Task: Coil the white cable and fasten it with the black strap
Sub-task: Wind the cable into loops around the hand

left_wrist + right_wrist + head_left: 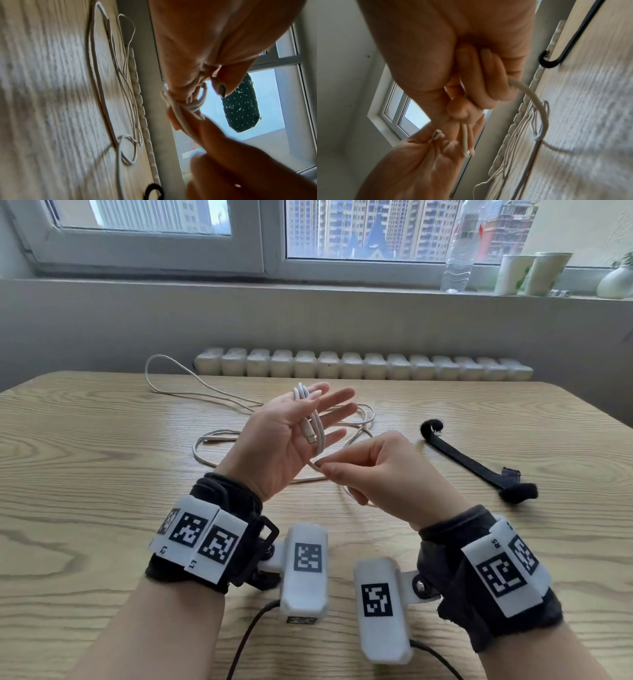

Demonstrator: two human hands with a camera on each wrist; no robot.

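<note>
My left hand (pixel 284 426) is raised palm up above the wooden table (pixel 102 474), fingers straight. A few turns of the white cable (pixel 318 426) run along its fingers, and the thumb pins them there; the plug (pixel 310 438) lies on the palm. My right hand (pixel 329 469) pinches the cable just below the left palm between thumb and forefinger. The slack trails back over the table in loose loops (pixel 205 392). In the left wrist view the wound turns (pixel 192 106) wrap the fingers. The right wrist view shows curled fingers (pixel 479 81) round the cable (pixel 537 106). The black strap (pixel 476 463) lies flat to the right, untouched.
A radiator (pixel 363 364) runs behind the table's far edge. On the window sill stand a plastic bottle (pixel 459 261), two paper cups (pixel 534 273) and a small vase (pixel 616 282). White camera units (pixel 305 570) with dark leads hang from both wrists.
</note>
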